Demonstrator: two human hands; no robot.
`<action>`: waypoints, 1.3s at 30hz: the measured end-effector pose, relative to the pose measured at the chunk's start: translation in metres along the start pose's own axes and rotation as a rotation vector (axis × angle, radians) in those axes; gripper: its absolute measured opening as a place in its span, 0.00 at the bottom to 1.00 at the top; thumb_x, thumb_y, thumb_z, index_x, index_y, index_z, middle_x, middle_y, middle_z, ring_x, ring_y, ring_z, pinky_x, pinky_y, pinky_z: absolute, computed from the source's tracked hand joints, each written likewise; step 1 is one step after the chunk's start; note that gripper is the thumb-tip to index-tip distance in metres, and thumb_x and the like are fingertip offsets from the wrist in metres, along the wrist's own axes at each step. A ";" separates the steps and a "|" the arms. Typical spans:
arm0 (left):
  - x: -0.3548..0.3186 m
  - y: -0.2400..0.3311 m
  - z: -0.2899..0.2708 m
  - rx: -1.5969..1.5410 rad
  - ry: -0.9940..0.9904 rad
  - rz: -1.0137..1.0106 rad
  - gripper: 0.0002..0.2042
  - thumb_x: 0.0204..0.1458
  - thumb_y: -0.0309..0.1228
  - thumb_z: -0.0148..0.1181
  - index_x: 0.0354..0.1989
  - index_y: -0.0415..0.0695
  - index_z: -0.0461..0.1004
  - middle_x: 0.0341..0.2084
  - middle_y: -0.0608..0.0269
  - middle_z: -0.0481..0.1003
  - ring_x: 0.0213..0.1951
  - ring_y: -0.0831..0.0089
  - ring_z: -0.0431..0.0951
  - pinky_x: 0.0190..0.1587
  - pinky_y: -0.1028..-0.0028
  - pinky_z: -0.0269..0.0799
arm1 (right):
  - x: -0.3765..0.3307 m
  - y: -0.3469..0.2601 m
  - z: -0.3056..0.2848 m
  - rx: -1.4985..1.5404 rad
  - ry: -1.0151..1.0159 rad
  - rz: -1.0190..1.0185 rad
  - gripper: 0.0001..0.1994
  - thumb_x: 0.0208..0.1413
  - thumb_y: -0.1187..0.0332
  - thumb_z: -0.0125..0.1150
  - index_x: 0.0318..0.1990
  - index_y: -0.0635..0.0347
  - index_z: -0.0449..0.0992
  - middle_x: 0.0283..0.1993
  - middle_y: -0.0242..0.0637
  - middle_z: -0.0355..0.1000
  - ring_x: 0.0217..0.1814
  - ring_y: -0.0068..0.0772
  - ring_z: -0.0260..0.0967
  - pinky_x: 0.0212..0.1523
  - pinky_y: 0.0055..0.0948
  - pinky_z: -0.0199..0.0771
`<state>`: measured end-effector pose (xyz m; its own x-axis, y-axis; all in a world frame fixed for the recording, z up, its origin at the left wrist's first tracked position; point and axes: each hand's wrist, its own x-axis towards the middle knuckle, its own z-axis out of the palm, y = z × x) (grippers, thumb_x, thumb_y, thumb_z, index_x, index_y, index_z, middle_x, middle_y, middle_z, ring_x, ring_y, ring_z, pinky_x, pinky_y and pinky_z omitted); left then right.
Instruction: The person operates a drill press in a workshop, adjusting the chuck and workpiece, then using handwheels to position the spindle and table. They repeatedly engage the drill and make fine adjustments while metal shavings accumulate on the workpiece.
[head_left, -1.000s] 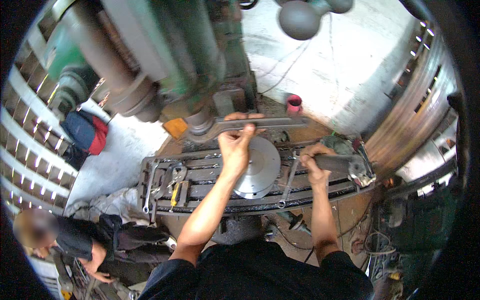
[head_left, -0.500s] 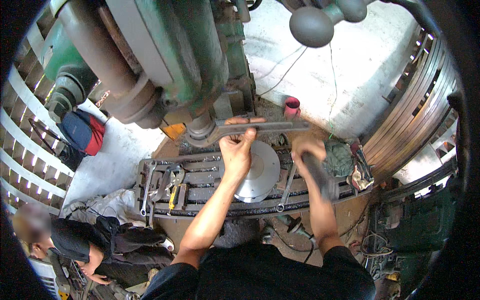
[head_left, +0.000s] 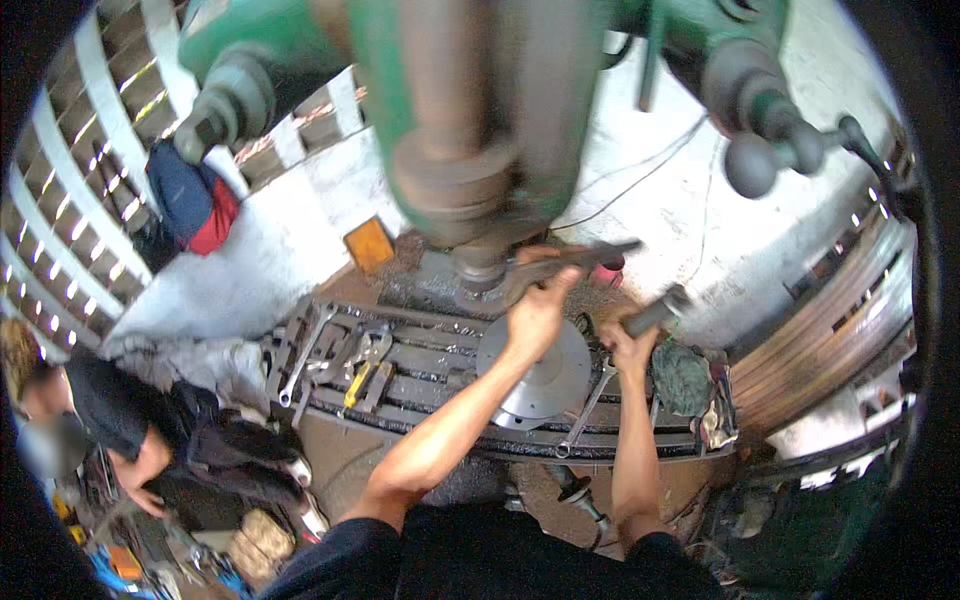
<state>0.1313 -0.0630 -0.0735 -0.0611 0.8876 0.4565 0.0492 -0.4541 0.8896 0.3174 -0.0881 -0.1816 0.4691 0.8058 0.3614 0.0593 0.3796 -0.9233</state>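
Note:
My left hand [head_left: 538, 312] is closed around a large dark spanner [head_left: 592, 258], slightly blurred, whose jaw end is close to the spindle nose [head_left: 480, 272] of a green machine. I cannot tell whether the two touch. My right hand [head_left: 627, 348] grips a dark cylindrical metal tool [head_left: 652, 314], its thick end pointing up and away to the right. Below my left hand lies a round grey metal disc [head_left: 552, 385] on the slotted machine table [head_left: 420, 385]. A ring spanner [head_left: 588, 408] rests on the table between the disc and my right forearm.
At the table's left lie another spanner [head_left: 306, 352] and a yellow-handled tool [head_left: 357, 384]. A green rag [head_left: 682, 378] sits at the right end. Overhead, the machine head [head_left: 480, 110] and a ball-ended lever [head_left: 752, 166] hang close. Another person [head_left: 125, 420] sits at the left.
The view has shifted, with the machine head now more central. The spanner has tilted, its free end pointing higher. My right hand has swung the cylindrical tool from pointing toward me to pointing up and away.

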 end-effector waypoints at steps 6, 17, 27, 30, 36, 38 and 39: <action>-0.034 0.014 -0.018 -0.760 -0.368 -0.130 0.10 0.56 0.22 0.55 0.44 0.39 0.65 0.38 0.57 0.75 0.41 0.74 0.75 0.43 0.72 0.73 | -0.030 -0.025 -0.052 0.391 0.142 -0.064 0.17 0.40 0.80 0.61 0.41 0.62 0.68 0.21 0.33 0.63 0.17 0.26 0.58 0.18 0.29 0.62; -0.037 -0.003 -0.088 -1.193 -0.656 -0.249 0.17 0.58 0.37 0.53 0.48 0.38 0.64 0.37 0.52 0.76 0.43 0.63 0.76 0.49 0.64 0.71 | -0.154 -0.117 -0.078 0.445 -0.138 -0.165 0.09 0.43 0.76 0.54 0.23 0.56 0.60 0.12 0.29 0.53 0.09 0.27 0.52 0.12 0.29 0.57; -0.030 -0.011 -0.135 -1.281 -0.814 -0.437 0.17 0.59 0.39 0.52 0.49 0.40 0.64 0.35 0.53 0.76 0.40 0.66 0.78 0.40 0.69 0.73 | -0.235 -0.160 -0.009 0.339 0.046 -0.120 0.11 0.42 0.74 0.55 0.18 0.55 0.57 0.09 0.28 0.51 0.06 0.27 0.50 0.09 0.28 0.56; -0.028 -0.016 -0.141 -1.208 -0.859 -0.413 0.15 0.60 0.39 0.51 0.49 0.41 0.65 0.35 0.54 0.77 0.38 0.67 0.79 0.35 0.71 0.75 | -0.256 -0.172 0.019 0.304 0.080 -0.103 0.11 0.40 0.73 0.55 0.18 0.55 0.57 0.09 0.29 0.51 0.06 0.27 0.49 0.09 0.30 0.56; -0.006 -0.029 -0.158 -1.272 -1.036 -0.525 0.16 0.59 0.39 0.52 0.47 0.39 0.65 0.34 0.50 0.76 0.37 0.64 0.79 0.35 0.71 0.75 | -0.306 -0.182 0.064 0.304 0.068 -0.111 0.11 0.38 0.75 0.55 0.18 0.55 0.56 0.08 0.30 0.51 0.06 0.28 0.49 0.09 0.31 0.58; 0.000 -0.029 -0.162 -1.309 -1.077 -0.583 0.17 0.59 0.40 0.52 0.47 0.38 0.65 0.33 0.48 0.76 0.38 0.62 0.79 0.38 0.69 0.75 | -0.317 -0.183 0.075 0.327 0.026 -0.100 0.11 0.37 0.76 0.54 0.17 0.56 0.55 0.08 0.30 0.51 0.05 0.27 0.50 0.07 0.30 0.56; 0.001 -0.028 -0.161 -1.321 -1.078 -0.582 0.17 0.59 0.40 0.52 0.47 0.38 0.65 0.33 0.49 0.76 0.38 0.62 0.79 0.39 0.68 0.75 | -0.322 -0.182 0.081 0.315 0.052 -0.089 0.11 0.37 0.76 0.55 0.17 0.56 0.56 0.08 0.30 0.51 0.06 0.28 0.50 0.08 0.31 0.56</action>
<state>-0.0308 -0.0614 -0.0951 0.8556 0.3485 0.3827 -0.5164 0.6253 0.5850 0.0844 -0.3803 -0.1194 0.5189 0.7422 0.4242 -0.1701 0.5759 -0.7996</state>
